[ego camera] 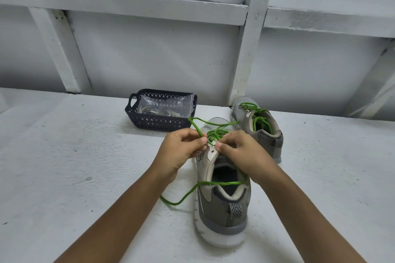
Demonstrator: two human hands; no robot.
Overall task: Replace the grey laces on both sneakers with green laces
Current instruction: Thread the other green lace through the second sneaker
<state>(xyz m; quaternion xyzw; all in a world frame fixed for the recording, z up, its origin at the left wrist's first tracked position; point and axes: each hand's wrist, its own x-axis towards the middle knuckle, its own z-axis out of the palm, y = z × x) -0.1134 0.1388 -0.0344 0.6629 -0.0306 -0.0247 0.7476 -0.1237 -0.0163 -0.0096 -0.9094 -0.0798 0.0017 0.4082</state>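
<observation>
Our left hand (pixel 181 149) pinching the green lace (pixel 224 183), our right hand (pixel 241 151) pinching it at the near sneaker (pixel 222 211) eyelets, laced sneaker (pixel 242 113) at one o'clock

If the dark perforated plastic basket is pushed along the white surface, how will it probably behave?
The dark perforated plastic basket probably slides easily: its walls are full of holes, so it looks light. The clear plastic bag in it likely adds little weight. Its low, wide shape makes tipping unlikely.
</observation>
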